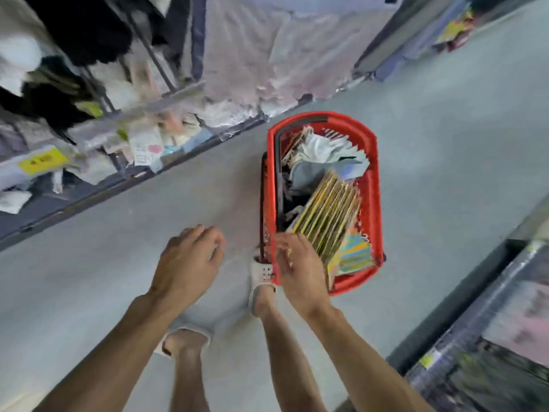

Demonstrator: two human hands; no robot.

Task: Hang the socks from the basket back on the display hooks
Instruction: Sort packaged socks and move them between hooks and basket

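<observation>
Both hands hung low over the floor (178, 197), well apart from each other. The left hand (190, 263) was loosely curled over bare concrete and held nothing. The right hand (301, 272) reached with spread, relaxed fingers to the near corner of the red basket (372, 185), covering that corner from view. Its fingertips were smeared by motion, so although they seemed to sit just at the ends of the yellow-carded sock packs (329, 215), I could not tell whether they touched them. Those packs stood on edge in a tight row along the middle of the basket, with a few brighter, multicoloured packs (355, 254) lying at the near end. Loose pale socks (320, 156) were heaped at the far end, and darker ones lay half buried along the left wall beneath the folded black handle (277, 162). The basket stood on the floor just beside a pale slipper (261, 275), and a second slipper (185, 337) was partly hidden by the left forearm. The display rack (124, 120) ran along the upper left, badly blurred. Its hooks could not be picked out singly, only dark and white goods hanging and a yellow label (41, 162) with no readable print. Another shelf (490, 337) at the lower right was cut off by the frame edge.
</observation>
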